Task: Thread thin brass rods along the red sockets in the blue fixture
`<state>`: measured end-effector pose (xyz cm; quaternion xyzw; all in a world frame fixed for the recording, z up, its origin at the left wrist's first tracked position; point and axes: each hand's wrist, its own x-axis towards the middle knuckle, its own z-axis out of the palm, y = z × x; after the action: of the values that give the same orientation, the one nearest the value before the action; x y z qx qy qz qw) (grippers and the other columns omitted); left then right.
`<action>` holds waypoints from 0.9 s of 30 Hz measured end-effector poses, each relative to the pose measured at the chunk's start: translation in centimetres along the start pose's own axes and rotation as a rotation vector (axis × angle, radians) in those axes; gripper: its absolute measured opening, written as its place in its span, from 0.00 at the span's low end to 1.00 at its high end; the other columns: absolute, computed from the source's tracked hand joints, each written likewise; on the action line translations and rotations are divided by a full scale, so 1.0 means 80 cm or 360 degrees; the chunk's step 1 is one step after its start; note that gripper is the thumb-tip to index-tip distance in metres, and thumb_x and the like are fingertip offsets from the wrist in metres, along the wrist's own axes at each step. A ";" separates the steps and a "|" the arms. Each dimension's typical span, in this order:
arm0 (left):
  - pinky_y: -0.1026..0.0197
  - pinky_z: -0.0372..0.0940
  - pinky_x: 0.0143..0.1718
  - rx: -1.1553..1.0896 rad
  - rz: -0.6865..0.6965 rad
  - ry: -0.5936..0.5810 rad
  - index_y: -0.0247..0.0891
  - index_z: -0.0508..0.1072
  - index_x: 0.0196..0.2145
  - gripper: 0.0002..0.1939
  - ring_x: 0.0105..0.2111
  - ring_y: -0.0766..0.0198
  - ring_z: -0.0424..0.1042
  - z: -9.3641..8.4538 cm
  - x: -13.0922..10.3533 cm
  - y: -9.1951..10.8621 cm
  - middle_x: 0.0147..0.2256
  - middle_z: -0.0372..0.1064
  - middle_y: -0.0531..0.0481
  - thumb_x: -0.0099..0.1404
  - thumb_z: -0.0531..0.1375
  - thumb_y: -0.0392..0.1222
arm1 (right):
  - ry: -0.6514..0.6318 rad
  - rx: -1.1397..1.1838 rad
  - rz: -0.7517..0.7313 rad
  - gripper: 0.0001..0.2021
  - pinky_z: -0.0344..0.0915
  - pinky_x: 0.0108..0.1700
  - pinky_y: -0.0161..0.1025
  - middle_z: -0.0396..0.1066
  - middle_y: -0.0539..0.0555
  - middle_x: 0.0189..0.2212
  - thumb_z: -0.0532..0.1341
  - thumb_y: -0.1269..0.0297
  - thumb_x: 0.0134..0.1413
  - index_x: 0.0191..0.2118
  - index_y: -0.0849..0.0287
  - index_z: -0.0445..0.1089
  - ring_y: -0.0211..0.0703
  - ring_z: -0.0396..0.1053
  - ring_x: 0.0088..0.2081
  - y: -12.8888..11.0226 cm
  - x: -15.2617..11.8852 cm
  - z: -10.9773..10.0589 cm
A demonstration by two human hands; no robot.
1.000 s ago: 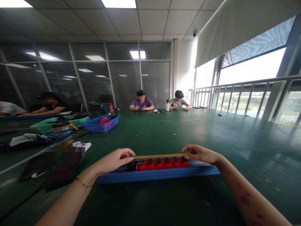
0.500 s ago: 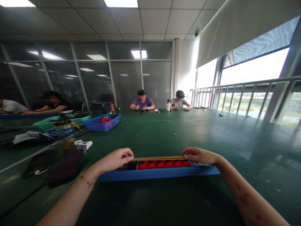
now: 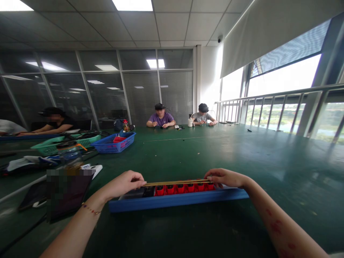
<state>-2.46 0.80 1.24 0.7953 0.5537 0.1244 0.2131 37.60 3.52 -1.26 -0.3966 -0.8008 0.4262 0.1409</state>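
Note:
A pair of thin, straight yellowish strips [image 3: 174, 183] runs between my hands, above the far side of a long blue tray [image 3: 177, 203]. My left hand [image 3: 131, 180] pinches their left end between thumb and fingers. At the right end, the fingertips of my right hand [image 3: 227, 177] are closed on them. Whether they are separate sticks or one looped band, I cannot tell. Below them a row of several red holders [image 3: 170, 189] with dark pieces inside stands in the tray. A black block [image 3: 148, 191] sits at the row's left end.
On the left of the green table [image 3: 166, 157] are a blue basket [image 3: 114, 146], a green basket [image 3: 44, 148], a jar [image 3: 70, 156] and a dark flat case [image 3: 68, 195]. Two people [image 3: 160, 118] sit at the far edge; others sit at far left.
The view has shifted slightly, so most things appear a little further left. My left hand and the strips' left end sit slightly lower, and both hands keep their pinch.

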 end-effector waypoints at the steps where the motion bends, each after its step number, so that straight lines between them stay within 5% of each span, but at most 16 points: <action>1: 0.68 0.57 0.29 0.0024 0.0027 0.0029 0.38 0.72 0.28 0.19 0.29 0.64 0.66 -0.001 -0.001 0.002 0.27 0.68 0.53 0.55 0.51 0.55 | 0.0001 0.0005 0.0001 0.24 0.61 0.29 0.33 0.63 0.50 0.25 0.52 0.47 0.50 0.46 0.61 0.63 0.35 0.60 0.25 0.001 0.000 0.000; 10: 0.66 0.56 0.31 0.0404 0.0175 0.0447 0.43 0.72 0.31 0.12 0.31 0.64 0.65 -0.011 -0.006 0.033 0.32 0.68 0.53 0.57 0.52 0.48 | -0.0012 0.0053 -0.0032 0.23 0.61 0.29 0.33 0.63 0.50 0.25 0.52 0.48 0.50 0.45 0.61 0.63 0.35 0.60 0.26 0.000 0.001 0.000; 17: 0.66 0.56 0.35 0.0574 0.0175 0.0945 0.44 0.71 0.33 0.12 0.34 0.64 0.64 -0.052 -0.006 0.008 0.36 0.67 0.54 0.57 0.52 0.49 | 0.0016 0.0038 0.0001 0.22 0.61 0.29 0.34 0.64 0.49 0.24 0.53 0.48 0.50 0.45 0.61 0.59 0.35 0.62 0.25 0.002 -0.001 -0.002; 21: 0.66 0.56 0.31 0.0606 0.0122 0.0793 0.44 0.72 0.32 0.12 0.30 0.65 0.65 -0.050 0.021 -0.009 0.33 0.68 0.54 0.56 0.52 0.49 | 0.0031 0.0032 -0.0003 0.18 0.61 0.29 0.34 0.64 0.49 0.23 0.53 0.49 0.50 0.36 0.61 0.59 0.35 0.62 0.25 0.005 -0.003 -0.003; 27: 0.67 0.57 0.32 0.0489 0.0085 0.0323 0.43 0.73 0.30 0.09 0.33 0.64 0.68 -0.006 0.085 -0.029 0.32 0.71 0.53 0.54 0.55 0.45 | 0.0002 0.0000 0.0000 0.18 0.61 0.30 0.34 0.65 0.50 0.25 0.53 0.48 0.49 0.32 0.61 0.61 0.37 0.63 0.27 0.003 -0.004 -0.003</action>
<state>-2.15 7.92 0.32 0.8163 0.5636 0.1236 0.0290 38.05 3.49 -1.28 -0.3968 -0.8007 0.4260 0.1413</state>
